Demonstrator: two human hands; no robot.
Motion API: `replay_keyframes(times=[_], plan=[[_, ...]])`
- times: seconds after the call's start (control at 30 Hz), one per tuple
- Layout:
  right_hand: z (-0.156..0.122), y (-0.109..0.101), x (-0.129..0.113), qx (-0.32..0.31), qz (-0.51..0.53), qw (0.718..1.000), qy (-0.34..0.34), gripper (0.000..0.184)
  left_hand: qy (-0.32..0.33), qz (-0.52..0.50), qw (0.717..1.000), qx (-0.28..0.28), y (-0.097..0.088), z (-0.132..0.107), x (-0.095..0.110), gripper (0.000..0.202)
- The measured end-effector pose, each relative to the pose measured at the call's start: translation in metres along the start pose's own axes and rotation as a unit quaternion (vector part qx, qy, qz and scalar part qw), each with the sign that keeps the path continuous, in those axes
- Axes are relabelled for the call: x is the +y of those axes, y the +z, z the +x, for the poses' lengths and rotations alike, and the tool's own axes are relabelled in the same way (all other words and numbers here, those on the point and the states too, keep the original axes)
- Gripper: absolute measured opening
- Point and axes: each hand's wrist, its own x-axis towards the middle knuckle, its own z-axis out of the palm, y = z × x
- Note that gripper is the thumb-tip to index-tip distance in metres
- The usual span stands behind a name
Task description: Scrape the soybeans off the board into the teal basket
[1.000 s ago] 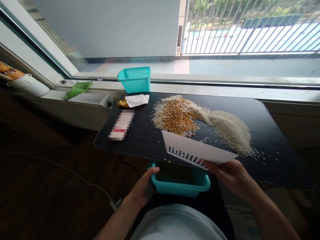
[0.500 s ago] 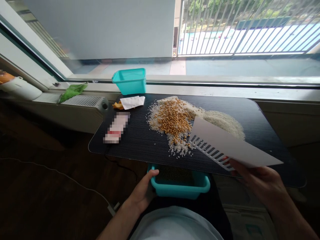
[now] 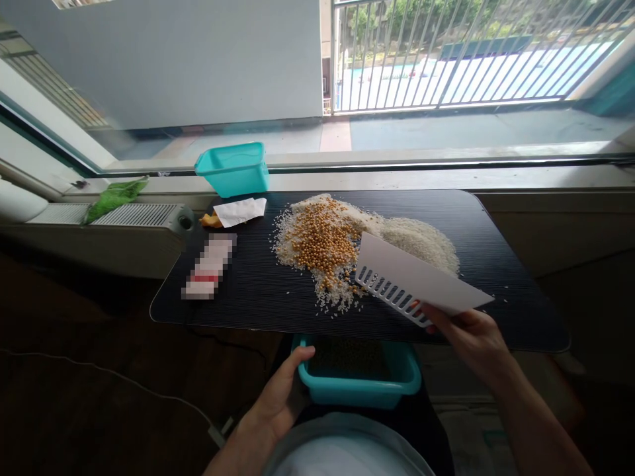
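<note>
My left hand point(image 3: 278, 395) grips the left rim of a teal plastic bin point(image 3: 358, 391), thumb over the edge. Small dark grains point(image 3: 350, 354) lie in shadow inside this bin, below the table's front edge. In my right hand point(image 3: 471, 337) is a white slotted plastic piece point(image 3: 421, 274), tilted over the black table point(image 3: 258, 284). Its slotted end is beside a heap of yellow beans point(image 3: 327, 241) mixed with white rice. Behind the piece spreads a pile of plain rice point(image 3: 419, 239). Loose grains lie along the front of the bean heap.
A second teal bin point(image 3: 235, 170) stands at the table's back left. Crumpled white paper point(image 3: 241, 211) and a blurred pinkish-white item point(image 3: 211, 266) lie at the left. A radiator point(image 3: 143, 218) holds a green cloth point(image 3: 116, 196). A white cable point(image 3: 124, 375) runs along the floor.
The view has shifted, so the table sits further left in the picture. My right hand and the slotted piece have moved slightly left over the table. My left hand keeps its grip on the bin.
</note>
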Motion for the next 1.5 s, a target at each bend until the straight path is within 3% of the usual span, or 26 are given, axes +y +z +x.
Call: replay_keyframes(times=[0.23, 0.57, 0.83, 1.07, 1.2, 1.5], plan=[[-0.004, 0.010, -0.007, -0.019, 0.036, 0.999, 0.010, 0.039, -0.001, -0.003, 1.000, 0.010, 0.000, 0.002, -0.001, 0.042], [-0.001, -0.002, 0.001, -0.091, 0.008, 0.996, 0.014, 0.039, -0.005, 0.005, 1.000, -0.005, 0.000, 0.002, -0.001, 0.040], [-0.014, -0.002, -0.008, -0.036, -0.024, 0.999, -0.003, 0.045, -0.003, 0.009, 1.000, -0.002, -0.001, 0.005, -0.002, 0.040], [-0.020, -0.010, -0.006, -0.066, -0.001, 0.998, 0.021, 0.037, -0.004, 0.018, 1.000, -0.012, 0.001, 0.003, -0.001, 0.037], [-0.019, -0.014, -0.005, -0.051, -0.023, 0.998, 0.013, 0.039, 0.000, 0.024, 1.000, -0.003, 0.003, 0.001, -0.001, 0.037], [-0.020, -0.009, -0.010, -0.072, -0.012, 0.997, 0.015, 0.038, -0.002, 0.028, 0.999, -0.019, 0.000, 0.002, -0.002, 0.039]])
